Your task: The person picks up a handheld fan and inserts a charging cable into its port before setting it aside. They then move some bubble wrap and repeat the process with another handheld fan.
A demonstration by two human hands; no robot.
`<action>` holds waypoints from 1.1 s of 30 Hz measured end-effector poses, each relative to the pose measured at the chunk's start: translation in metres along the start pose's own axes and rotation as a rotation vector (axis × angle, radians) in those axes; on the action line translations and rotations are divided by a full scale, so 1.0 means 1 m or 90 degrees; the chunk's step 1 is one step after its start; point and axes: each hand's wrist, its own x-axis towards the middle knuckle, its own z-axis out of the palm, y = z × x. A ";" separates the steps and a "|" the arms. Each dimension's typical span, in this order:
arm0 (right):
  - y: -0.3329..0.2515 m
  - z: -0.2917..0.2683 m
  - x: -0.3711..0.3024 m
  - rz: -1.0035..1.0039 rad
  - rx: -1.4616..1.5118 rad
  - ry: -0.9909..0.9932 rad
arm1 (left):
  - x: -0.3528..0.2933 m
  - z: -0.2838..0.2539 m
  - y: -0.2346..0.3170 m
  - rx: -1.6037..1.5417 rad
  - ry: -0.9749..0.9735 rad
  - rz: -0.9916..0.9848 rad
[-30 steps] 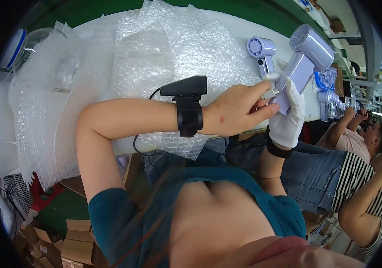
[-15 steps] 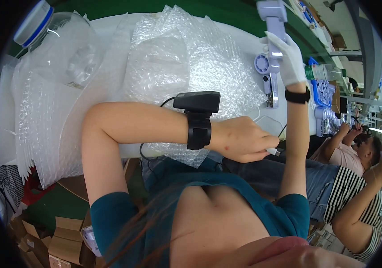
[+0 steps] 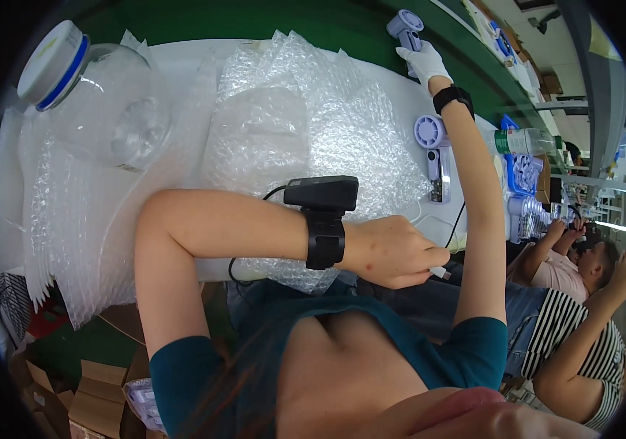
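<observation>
Left hand [image 3: 393, 252] pinches a cable plug [image 3: 441, 273] at the tabletop's [image 3: 181, 58] near edge — gloved right hand [image 3: 422, 60] grips a handheld fan [image 3: 405, 23] at the far edge.

Brown cardboard boxes [image 3: 97, 395] stand on the floor at lower left, and a green-labelled clear bottle [image 3: 521, 141] lies on the counter at the right.

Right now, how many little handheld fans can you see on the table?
2 clearly. One fan is held up by the gloved right hand at the table's far edge; another fan lies flat by that forearm. More may sit in the blue trays.
</observation>
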 end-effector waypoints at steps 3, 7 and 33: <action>0.004 0.003 0.013 -0.006 0.010 0.002 | 0.001 0.000 0.000 -0.002 0.010 0.003; 0.005 -0.001 0.023 0.006 0.101 0.024 | 0.000 -0.001 0.001 -0.001 0.025 -0.003; 0.160 -0.107 -0.232 0.110 -0.155 0.156 | 0.003 -0.003 0.000 0.052 -0.066 -0.022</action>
